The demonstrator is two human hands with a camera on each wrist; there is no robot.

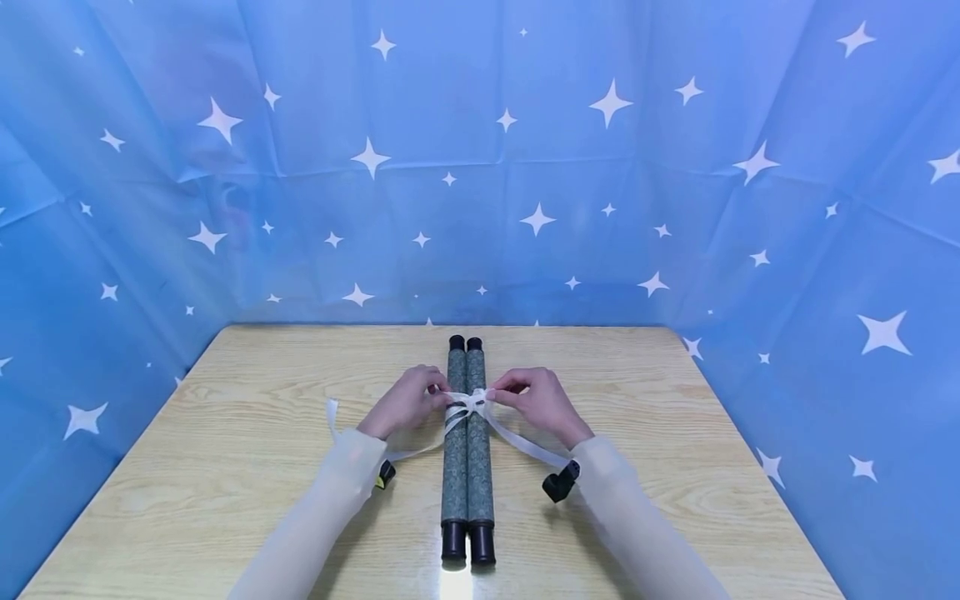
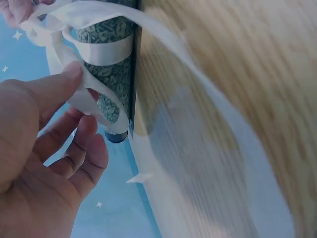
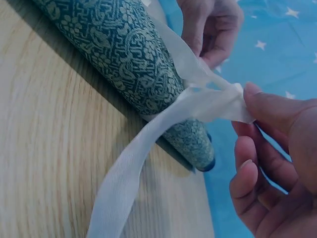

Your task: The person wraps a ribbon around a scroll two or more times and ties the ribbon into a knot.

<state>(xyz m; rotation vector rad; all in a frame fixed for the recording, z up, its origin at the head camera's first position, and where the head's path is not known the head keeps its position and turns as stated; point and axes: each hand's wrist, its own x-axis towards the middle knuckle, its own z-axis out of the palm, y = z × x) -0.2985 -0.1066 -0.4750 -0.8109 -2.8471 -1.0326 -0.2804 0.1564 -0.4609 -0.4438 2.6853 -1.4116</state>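
A scroll [image 1: 456, 483] with two rolls side by side, green patterned cloth and dark end knobs lies lengthwise on the table. White ribbon [image 1: 469, 402] wraps its middle and forms a looped bow on top. My left hand [image 1: 408, 400] pinches a ribbon loop left of the knot between thumb and forefinger. From the other side, my right hand [image 1: 542, 402] pinches a loop too, seen close up in the right wrist view, where the ribbon [image 3: 119, 188] trails down. Its other tail [image 2: 218, 96] hangs in the left wrist view, past the patterned roll [image 2: 106, 34].
The wooden table [image 1: 285, 367] has a blue curtain [image 1: 450, 208] with white stars around its back and sides. A black wrist device [image 1: 561, 482] is by the right sleeve, and another [image 1: 386, 475] by the left.
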